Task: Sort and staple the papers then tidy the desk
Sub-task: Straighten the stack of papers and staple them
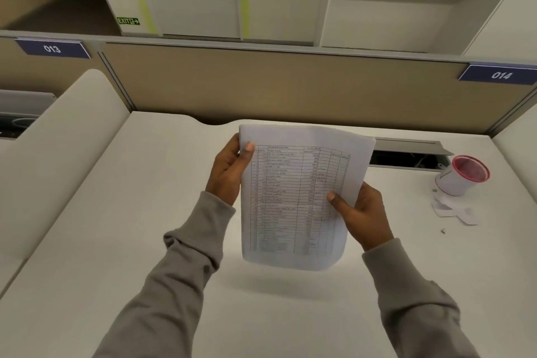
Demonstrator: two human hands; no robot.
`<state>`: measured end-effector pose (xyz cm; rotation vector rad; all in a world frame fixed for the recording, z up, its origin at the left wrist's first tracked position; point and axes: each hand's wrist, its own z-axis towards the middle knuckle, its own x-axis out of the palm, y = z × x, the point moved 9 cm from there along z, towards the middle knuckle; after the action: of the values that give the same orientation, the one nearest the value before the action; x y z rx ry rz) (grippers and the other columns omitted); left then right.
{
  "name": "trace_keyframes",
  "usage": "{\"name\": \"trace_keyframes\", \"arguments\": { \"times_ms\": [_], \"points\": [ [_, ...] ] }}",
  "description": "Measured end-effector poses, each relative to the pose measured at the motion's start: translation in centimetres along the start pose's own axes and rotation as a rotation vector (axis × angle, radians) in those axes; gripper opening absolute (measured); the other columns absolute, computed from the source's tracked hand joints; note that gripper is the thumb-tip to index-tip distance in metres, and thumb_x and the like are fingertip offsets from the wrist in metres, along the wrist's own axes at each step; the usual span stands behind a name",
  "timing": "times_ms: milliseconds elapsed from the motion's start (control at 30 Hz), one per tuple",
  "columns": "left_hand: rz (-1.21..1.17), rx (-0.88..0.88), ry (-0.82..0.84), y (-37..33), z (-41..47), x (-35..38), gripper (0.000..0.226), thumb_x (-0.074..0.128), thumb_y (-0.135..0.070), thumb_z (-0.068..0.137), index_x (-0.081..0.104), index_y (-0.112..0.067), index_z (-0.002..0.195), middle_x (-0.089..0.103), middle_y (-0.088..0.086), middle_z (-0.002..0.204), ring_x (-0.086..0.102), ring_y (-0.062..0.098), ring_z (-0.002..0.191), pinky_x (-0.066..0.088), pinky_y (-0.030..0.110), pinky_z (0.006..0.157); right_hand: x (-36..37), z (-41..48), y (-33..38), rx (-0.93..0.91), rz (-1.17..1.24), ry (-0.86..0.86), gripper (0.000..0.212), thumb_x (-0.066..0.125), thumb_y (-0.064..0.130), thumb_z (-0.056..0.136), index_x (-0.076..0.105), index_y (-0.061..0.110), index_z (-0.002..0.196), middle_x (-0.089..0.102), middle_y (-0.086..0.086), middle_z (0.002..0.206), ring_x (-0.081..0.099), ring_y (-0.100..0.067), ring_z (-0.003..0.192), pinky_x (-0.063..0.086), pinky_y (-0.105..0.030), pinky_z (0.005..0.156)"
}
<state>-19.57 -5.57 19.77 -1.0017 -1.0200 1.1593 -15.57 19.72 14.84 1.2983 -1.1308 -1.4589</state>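
you're holding the thin stack of white printed table sheets [296, 197] up off the pale white tabletop [145, 212], dead centre. left grip [229, 171] pinches the top-left edge, thumb on the print. right grip [360, 212] clamps the lower-right edge the same way. reads as the sort/square-up step, stapling not done afaict. no stapler in view, so next you'll need to find one w/o letting the sheets slip. white cup w/ red rim [462, 176] and torn white scraps [453, 209] sit far right, for the tidy.

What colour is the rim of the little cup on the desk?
Red, on a white cup; the head view shows it at the desk's right.
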Motion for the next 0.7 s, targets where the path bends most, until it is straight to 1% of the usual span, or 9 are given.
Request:
{"name": "trace_keyframes", "arguments": {
  "times_ms": [100,200,267,367,467,533,567,633,700],
  "points": [
    [-0.12,-0.016,-0.007,-0.1,0.6,0.2,0.028,0.043,-0.026,0.104,0.063,-0.035,0.121,0.07,-0.001,0.112,0.069,0.02,0.101,0.058,0.032,0.079,0.5,-0.1,-0.2,0.051,0.026,0.035,0.035,0.065,0.003,0.089,0.059,0.005,0.124,0.068,-0.009,0.116,0.067,-0.029,0.105,0.057,-0.045,0.09],
    [-0.215,-0.043,0.029,0.4,0.8,0.5,0.033,0.042,-0.026,0.104,0.055,-0.036,0.133,0.064,0.002,0.123,0.066,0.021,0.104,0.059,0.033,0.079,0.5,-0.2,-0.3,0.084,0.03,0.049,0.033,0.065,0.004,0.089,0.06,0.006,0.122,0.069,-0.009,0.116,0.067,-0.03,0.104,0.055,-0.052,0.091],
    [-0.253,-0.054,0.056,0.5,0.6,0.8,0.035,0.04,-0.028,0.105,0.049,-0.034,0.139,0.063,0.004,0.123,0.065,0.022,0.102,0.059,0.035,0.079,0.5,-0.2,-0.3,0.096,0.019,0.066,0.032,0.065,0.005,0.089,0.06,0.008,0.121,0.069,-0.007,0.115,0.068,-0.028,0.103,0.056,-0.052,0.09],
    [-0.234,-0.058,0.056,0.5,0.4,1.1,0.037,0.033,-0.037,0.105,0.048,-0.031,0.139,0.061,0.006,0.122,0.061,0.022,0.099,0.058,0.035,0.081,0.4,-0.4,-0.5,0.103,-0.005,0.085,0.032,0.065,0.006,0.09,0.06,0.01,0.121,0.069,-0.005,0.115,0.068,-0.026,0.102,0.056,-0.051,0.09],
    [-0.28,-0.091,0.051,0.7,0.2,1.4,0.041,0.023,-0.037,0.106,0.048,-0.027,0.137,0.056,0.008,0.129,0.057,0.024,0.108,0.055,0.035,0.09,0.3,-0.5,-0.6,0.104,-0.013,0.083,0.034,0.065,0.007,0.09,0.059,0.01,0.123,0.068,-0.006,0.116,0.067,-0.028,0.103,0.055,-0.053,0.09],
    [-0.333,-0.13,0.069,0.9,0.0,1.6,0.042,0.017,-0.034,0.108,0.045,-0.024,0.138,0.053,0.012,0.131,0.061,0.022,0.109,0.056,0.032,0.088,0.2,-0.4,-0.5,0.102,-0.006,0.083,0.035,0.065,0.006,0.09,0.059,0.009,0.124,0.068,-0.008,0.117,0.067,-0.029,0.103,0.056,-0.053,0.09],
    [-0.368,-0.145,0.077,0.9,0.0,1.7,0.043,0.016,-0.033,0.108,0.045,-0.024,0.138,0.056,0.011,0.13,0.063,0.02,0.107,0.057,0.032,0.085,0.1,-0.4,-0.5,0.101,-0.005,0.084,0.035,0.065,0.005,0.089,0.059,0.008,0.124,0.068,-0.008,0.117,0.067,-0.029,0.103,0.056,-0.052,0.09],
    [-0.434,-0.169,0.087,1.1,-0.1,1.8,0.043,0.02,-0.036,0.107,0.045,-0.023,0.139,0.061,0.008,0.124,0.066,0.019,0.103,0.058,0.032,0.084,0.0,-0.3,-0.4,0.098,-0.01,0.09,0.035,0.065,0.005,0.089,0.059,0.008,0.124,0.069,-0.007,0.116,0.067,-0.028,0.102,0.056,-0.051,0.089],
    [-0.451,-0.21,0.086,1.5,-0.3,1.9,0.046,0.027,-0.041,0.104,0.043,-0.022,0.143,0.062,0.008,0.12,0.067,0.019,0.098,0.059,0.033,0.081,0.0,-0.3,-0.4,0.101,-0.017,0.099,0.035,0.065,0.006,0.089,0.059,0.009,0.123,0.069,-0.006,0.115,0.068,-0.027,0.101,0.057,-0.05,0.089]
  ]
}}
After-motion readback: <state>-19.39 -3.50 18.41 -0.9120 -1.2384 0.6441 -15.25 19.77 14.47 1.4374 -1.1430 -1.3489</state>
